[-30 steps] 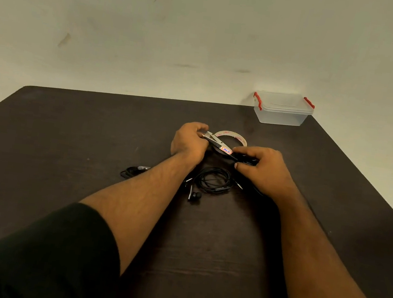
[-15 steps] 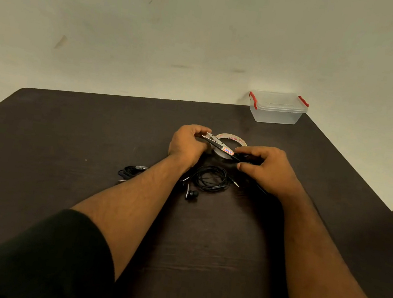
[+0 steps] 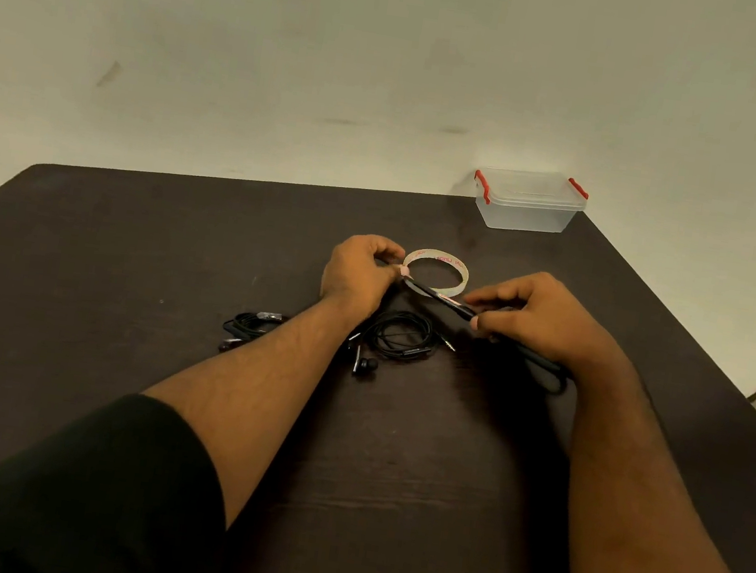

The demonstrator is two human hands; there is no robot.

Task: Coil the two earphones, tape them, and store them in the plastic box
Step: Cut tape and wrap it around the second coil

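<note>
Head view over the dark brown table (image 3: 387,482). The left hand (image 3: 356,273) pinches the free end of a strip of tape; the right hand (image 3: 542,316) grips black-handled scissors (image 3: 442,298), blades lying across the strip just in front of the white ring-shaped tape roll (image 3: 436,270). Compared with half a second earlier, the blades appear lower and flatter against the roll — the cut seems under way or just made, though whether the strip is severed cannot be told. One coiled black earphone (image 3: 400,335) lies near, between the forearms; a second black earphone bundle (image 3: 249,324) lies left. The clear plastic box with red clips (image 3: 528,205) stands lidded at the far right — taping and storing remain.
</note>
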